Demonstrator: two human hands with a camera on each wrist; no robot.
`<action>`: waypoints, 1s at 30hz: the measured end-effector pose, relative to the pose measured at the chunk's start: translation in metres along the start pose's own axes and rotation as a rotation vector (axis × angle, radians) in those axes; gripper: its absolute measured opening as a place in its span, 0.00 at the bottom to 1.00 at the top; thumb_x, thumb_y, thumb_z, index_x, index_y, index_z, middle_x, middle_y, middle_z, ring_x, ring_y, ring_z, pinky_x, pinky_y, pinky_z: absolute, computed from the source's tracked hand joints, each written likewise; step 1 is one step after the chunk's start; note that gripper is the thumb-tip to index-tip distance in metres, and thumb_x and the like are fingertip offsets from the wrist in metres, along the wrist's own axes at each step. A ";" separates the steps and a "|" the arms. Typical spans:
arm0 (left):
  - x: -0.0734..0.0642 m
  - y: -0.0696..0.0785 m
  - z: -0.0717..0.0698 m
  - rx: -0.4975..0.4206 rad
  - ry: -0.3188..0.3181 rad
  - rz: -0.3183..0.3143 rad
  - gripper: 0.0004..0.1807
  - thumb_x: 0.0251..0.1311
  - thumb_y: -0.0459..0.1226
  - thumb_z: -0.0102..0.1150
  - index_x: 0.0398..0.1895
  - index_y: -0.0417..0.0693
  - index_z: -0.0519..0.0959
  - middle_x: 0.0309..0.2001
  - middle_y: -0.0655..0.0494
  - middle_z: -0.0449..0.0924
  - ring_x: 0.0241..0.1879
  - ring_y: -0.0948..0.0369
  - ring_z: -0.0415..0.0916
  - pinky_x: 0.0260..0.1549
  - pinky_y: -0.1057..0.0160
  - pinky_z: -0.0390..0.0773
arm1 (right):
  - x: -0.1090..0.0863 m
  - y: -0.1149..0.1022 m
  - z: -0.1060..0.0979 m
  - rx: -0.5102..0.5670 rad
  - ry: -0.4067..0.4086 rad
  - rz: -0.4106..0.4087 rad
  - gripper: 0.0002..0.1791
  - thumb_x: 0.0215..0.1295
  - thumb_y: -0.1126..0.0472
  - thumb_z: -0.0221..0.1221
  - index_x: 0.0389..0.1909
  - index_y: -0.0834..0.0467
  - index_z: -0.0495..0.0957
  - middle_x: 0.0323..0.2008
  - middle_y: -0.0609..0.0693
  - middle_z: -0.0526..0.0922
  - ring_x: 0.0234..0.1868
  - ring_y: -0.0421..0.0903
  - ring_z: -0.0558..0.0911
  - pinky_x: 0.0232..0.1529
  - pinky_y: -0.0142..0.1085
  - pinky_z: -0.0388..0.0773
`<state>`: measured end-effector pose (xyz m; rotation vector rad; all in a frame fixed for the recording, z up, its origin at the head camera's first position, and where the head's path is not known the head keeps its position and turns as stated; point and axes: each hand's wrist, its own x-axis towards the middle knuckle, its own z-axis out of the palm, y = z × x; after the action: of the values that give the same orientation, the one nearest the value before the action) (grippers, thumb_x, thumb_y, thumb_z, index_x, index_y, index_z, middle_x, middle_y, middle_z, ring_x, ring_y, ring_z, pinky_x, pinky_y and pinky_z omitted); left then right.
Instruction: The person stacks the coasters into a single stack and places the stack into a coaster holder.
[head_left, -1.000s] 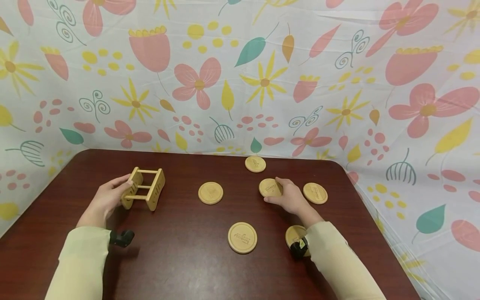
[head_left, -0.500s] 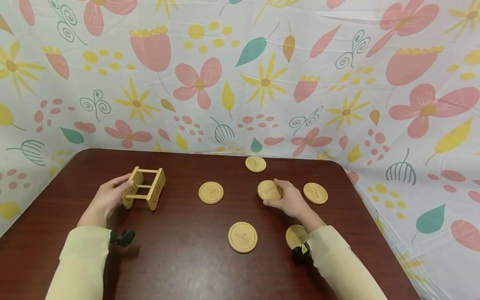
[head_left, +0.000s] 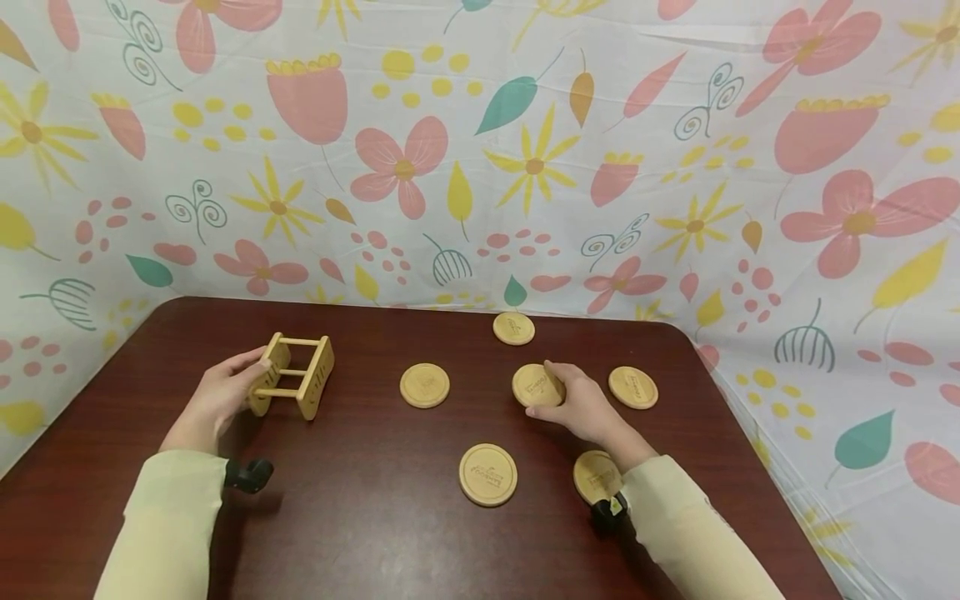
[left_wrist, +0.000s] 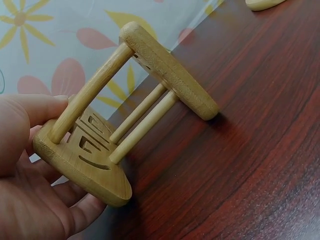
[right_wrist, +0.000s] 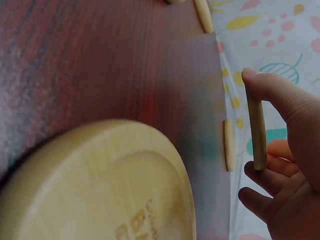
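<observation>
My left hand (head_left: 223,390) grips one side panel of a small wooden coaster rack (head_left: 318,379) at the table's left. Two slotted panels joined by round dowels (left_wrist: 145,125) make up the rack, and the left wrist view has it tilted. Between thumb and fingers, my right hand (head_left: 585,404) pinches a round wooden coaster (head_left: 534,388) with engraved lettering. In the right wrist view this held coaster (right_wrist: 257,131) is edge-on, raised over the tabletop. Another coaster (head_left: 596,473) lies beneath the right wrist, partly hidden by the sleeve and wrist camera.
More coasters lie flat on the dark red-brown table (head_left: 360,517): one left of centre (head_left: 424,386), a front coaster (head_left: 488,475), a far coaster (head_left: 513,328) near the back edge and a right coaster (head_left: 633,387). A flower-patterned cloth (head_left: 465,208) hangs behind the table.
My right hand has shifted slightly left and nearer with the coaster in its grasp. The left hand keeps its hold on the rack, and the other coasters lie as before.
</observation>
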<state>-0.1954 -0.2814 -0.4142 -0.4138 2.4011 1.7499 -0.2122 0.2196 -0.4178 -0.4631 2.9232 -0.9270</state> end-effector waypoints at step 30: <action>0.000 0.000 -0.001 0.002 0.001 -0.016 0.38 0.66 0.57 0.44 0.74 0.51 0.52 0.71 0.39 0.54 0.58 0.56 0.66 0.38 0.70 0.74 | -0.013 -0.018 0.007 -0.014 -0.006 -0.154 0.49 0.47 0.44 0.71 0.66 0.66 0.64 0.64 0.59 0.69 0.65 0.55 0.68 0.63 0.51 0.66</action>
<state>-0.1958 -0.2825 -0.4139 -0.4320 2.3935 1.7408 -0.1938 0.2058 -0.4140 -0.6989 2.9237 -0.9192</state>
